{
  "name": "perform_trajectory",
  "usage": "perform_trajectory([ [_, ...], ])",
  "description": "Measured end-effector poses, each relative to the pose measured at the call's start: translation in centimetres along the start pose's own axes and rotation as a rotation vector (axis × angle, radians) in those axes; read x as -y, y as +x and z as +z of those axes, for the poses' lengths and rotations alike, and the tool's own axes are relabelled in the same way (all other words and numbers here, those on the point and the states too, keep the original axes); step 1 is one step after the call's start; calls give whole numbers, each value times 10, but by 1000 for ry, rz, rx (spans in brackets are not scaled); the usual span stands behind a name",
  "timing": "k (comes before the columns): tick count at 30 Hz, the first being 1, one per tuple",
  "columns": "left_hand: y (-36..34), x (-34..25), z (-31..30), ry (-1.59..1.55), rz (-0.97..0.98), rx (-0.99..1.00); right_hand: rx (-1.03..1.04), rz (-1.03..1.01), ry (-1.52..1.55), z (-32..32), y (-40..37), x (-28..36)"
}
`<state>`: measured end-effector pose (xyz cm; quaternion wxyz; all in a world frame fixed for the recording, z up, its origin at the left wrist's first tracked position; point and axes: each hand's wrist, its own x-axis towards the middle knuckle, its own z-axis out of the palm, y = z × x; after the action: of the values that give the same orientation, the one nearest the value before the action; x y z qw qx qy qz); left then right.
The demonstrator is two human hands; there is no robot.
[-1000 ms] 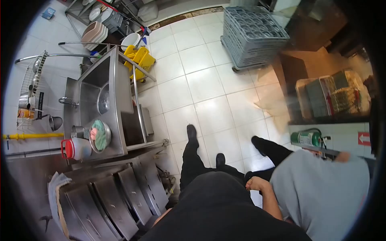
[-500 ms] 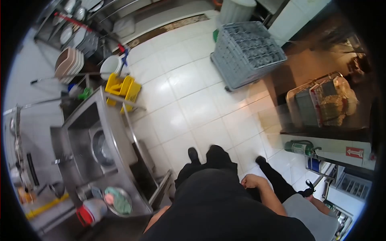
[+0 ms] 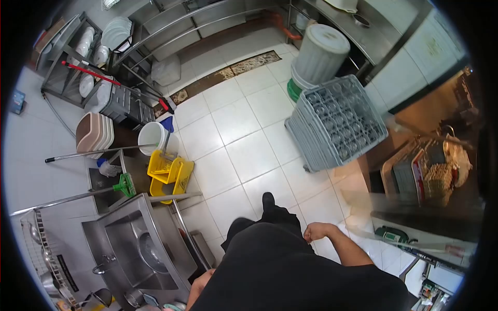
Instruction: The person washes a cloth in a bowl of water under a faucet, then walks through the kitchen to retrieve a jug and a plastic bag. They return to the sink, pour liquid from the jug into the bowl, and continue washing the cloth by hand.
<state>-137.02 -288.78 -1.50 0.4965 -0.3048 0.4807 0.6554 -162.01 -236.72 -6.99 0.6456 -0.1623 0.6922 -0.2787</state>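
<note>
My right hand (image 3: 317, 232) hangs beside my dark clothing, over the tiled floor. Its fingers are curled in, and nothing shows in them. Low at my other side is my left hand (image 3: 201, 280), partly covered by my clothing. Its fingers do not show well enough to read. The nearest thing to it is the steel sink (image 3: 179, 262), where a round metal bowl (image 3: 152, 252) sits in the basin. I cannot make out whether that hand touches the sink's edge.
Ahead on the right, a grey wheeled stack of racks (image 3: 316, 132) holds several glasses. Behind it stands a large white bin (image 3: 324, 52). A yellow mop bucket (image 3: 171, 176) and a white bucket (image 3: 151, 137) are at the left, near a dish shelf (image 3: 65, 78). White tiles (image 3: 244, 155) run between.
My view has shifted forward, and the sink and racks sit lower in it. My step has changed. The person in grey on my right is out of view.
</note>
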Motion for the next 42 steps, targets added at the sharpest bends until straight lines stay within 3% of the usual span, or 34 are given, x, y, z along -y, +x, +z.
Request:
perform_trajectory([
  [1,3,-21,1,-28,-95,-80,34,6,-16,-25,5,7],
  [9,48,-226,-23,-77,-4,-38,117,-75,-252,-209,72,68],
  [12,70,-321,-55,-41,18,18,265,145,-277,-282,109,86],
  [15,70,-465,-70,179,-9,8,190,233,-256,-336,124,103],
  [17,68,-576,-70,489,-72,-62,89,203,-271,-392,95,159],
  [18,87,-592,-88,522,-82,-40,44,187,-268,-416,84,181],
  [21,169,-636,-182,725,-42,47,-275,109,-110,-471,88,152],
  [22,189,-671,-209,991,-9,47,-420,83,-92,-493,91,140],
  [24,230,-740,-245,1272,103,-239,-648,131,-87,-546,98,136],
  [26,266,-819,-255,1166,78,-531,-792,277,-128,-612,100,137],
  [28,303,-869,-267,1093,178,-671,-815,274,-215,-674,111,139],
  [29,327,-902,-268,1047,250,-746,-843,269,-273,-722,115,140],
  [31,350,-950,-239,1065,406,-762,-727,381,-97,-813,110,185],
  [33,375,-1012,-200,1035,533,-729,-872,199,-184,-889,138,185],
  [35,386,-1066,-154,933,602,-646,-919,145,-117,-966,144,222],
  [37,402,-1119,-126,970,730,-656,-958,73,-94,-1030,145,260],
  [41,442,-1247,-90,1006,803,-678,-928,-27,39,-1132,168,289],
  [42,460,-1282,-85,1057,927,-733,-949,-17,16,-1143,179,286],
])
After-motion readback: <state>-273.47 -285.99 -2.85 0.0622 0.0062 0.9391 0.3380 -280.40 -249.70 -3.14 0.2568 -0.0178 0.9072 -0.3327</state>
